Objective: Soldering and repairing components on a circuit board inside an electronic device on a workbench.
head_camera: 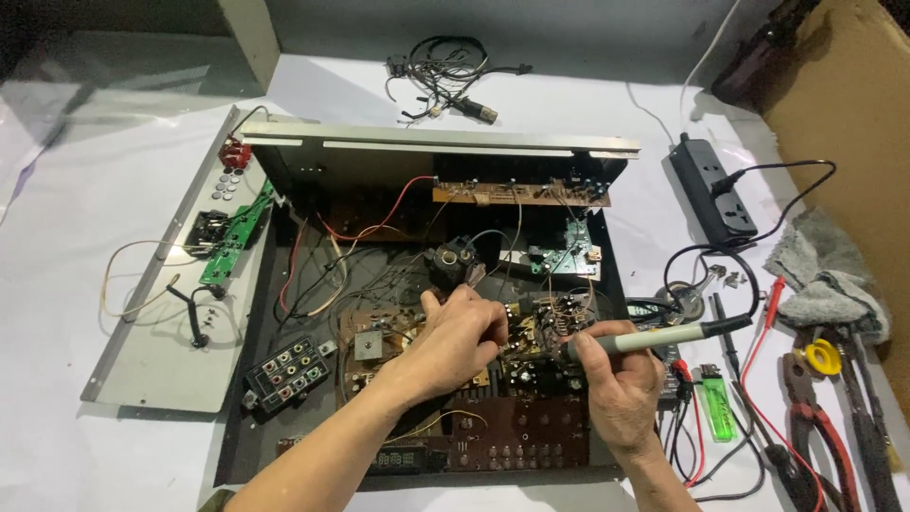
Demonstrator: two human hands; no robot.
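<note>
An opened black metal chassis [242,427] lies on the white table, full of brown circuit boards [493,431] and red, black and white wires. My left hand [455,341] rests on the middle board, fingers curled down onto a component beside a black round part [450,258]. My right hand [616,384] grips a grey soldering iron [664,335] like a pen, its tip pointing left at the board near my left fingertips. The tip itself is hidden among the components.
A detached grey panel [161,351] with a green board [232,242] lies left. A black power strip [711,190], a grey rag [825,275], a green lighter [718,403], red-handled pliers [815,427] and probe leads sit right. A tangle of wires [445,76] lies behind.
</note>
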